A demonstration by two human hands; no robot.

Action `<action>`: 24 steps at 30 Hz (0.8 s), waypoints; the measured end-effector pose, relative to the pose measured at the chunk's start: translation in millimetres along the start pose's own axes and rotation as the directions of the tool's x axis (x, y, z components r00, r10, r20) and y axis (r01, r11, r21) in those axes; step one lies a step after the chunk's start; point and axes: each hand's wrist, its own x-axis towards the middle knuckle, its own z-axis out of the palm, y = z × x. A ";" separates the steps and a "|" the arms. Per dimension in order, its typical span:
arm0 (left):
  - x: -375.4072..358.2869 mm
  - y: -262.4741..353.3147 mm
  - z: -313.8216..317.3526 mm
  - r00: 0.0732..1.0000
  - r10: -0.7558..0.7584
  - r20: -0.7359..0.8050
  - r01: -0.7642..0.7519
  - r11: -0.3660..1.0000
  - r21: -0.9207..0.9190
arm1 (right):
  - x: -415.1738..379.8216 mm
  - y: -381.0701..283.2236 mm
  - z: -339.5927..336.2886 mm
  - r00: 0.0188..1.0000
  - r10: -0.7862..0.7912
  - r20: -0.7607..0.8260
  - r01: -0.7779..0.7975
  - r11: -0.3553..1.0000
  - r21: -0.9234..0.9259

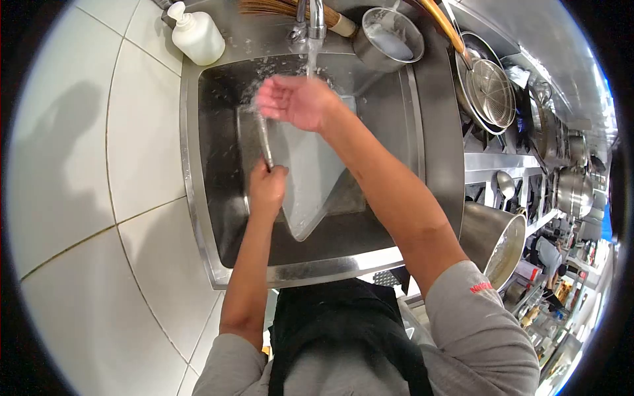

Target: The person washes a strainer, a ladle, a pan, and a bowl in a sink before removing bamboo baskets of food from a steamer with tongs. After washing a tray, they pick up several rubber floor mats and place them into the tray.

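Note:
My left hand [267,189] is closed around the lower end of a slim metal utensil [265,142], whose kind I cannot make out. Its upper end points up towards my right hand [297,102], which is open, palm up, with slightly blurred fingers. Water from the tap [317,25] runs down at this hand and splashes around it. Below my hands, a whitish, translucent plastic container or sheet [307,178] lies tilted in the steel sink [244,254], partly hidden by my right forearm.
A white pump bottle [198,38] stands at the sink's back left corner. Behind the tap lies a straw brush [274,8]; a metal pot [389,49] with whitish liquid sits to its right. Strainers [490,92] and a large pot [485,237] are further right. In the distance, a person [549,256] bends over.

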 end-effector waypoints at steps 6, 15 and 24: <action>-37.5 45.4 -58.9 0.996 0.009 -0.092 -0.036 0.955 -0.293 | 13.5 10.3 -132.0 0.836 -0.522 -0.171 -0.055 0.231 -0.971; -35.0 10.8 -125.5 0.984 -0.099 -0.145 0.005 0.844 -0.536 | -88.3 21.1 -224.9 0.637 -0.661 -0.396 -0.209 0.346 -0.915; 2.5 -34.6 -99.3 0.991 0.003 -0.137 -0.051 0.937 -0.345 | -181.6 -28.0 -119.4 0.393 -0.887 -0.242 -0.199 0.175 -0.964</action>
